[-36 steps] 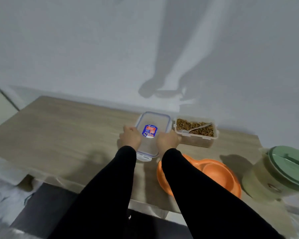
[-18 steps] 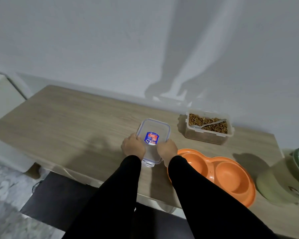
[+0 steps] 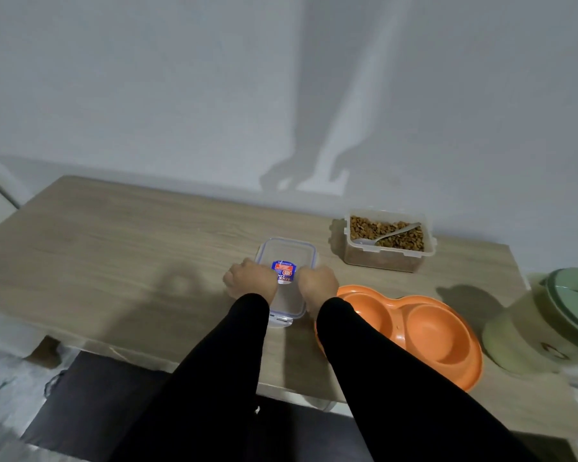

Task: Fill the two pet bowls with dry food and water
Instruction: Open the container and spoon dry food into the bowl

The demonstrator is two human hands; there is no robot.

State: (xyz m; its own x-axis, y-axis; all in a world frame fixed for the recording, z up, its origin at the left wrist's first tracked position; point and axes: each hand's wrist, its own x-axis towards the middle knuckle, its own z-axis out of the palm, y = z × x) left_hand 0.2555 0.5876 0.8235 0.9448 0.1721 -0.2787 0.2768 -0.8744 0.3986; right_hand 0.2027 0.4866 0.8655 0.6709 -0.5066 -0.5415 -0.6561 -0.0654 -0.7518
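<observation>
- The clear lid (image 3: 289,261) with a blue label lies flat on the wooden surface (image 3: 121,248) at the centre of the frame. It looks light, stiff and rather slick, best taken by its long edges.
- The left hand (image 3: 251,281) and right hand (image 3: 318,284) sit on its two sides; their fingers curl down at the rims, apparently gripping.
- The open food container (image 3: 387,240), upper right, holds kibble and a spoon (image 3: 386,234). It is probably moderately heavy, so take its walls.
- The orange double bowl (image 3: 414,331), lower right, looks empty and rigid.
</observation>
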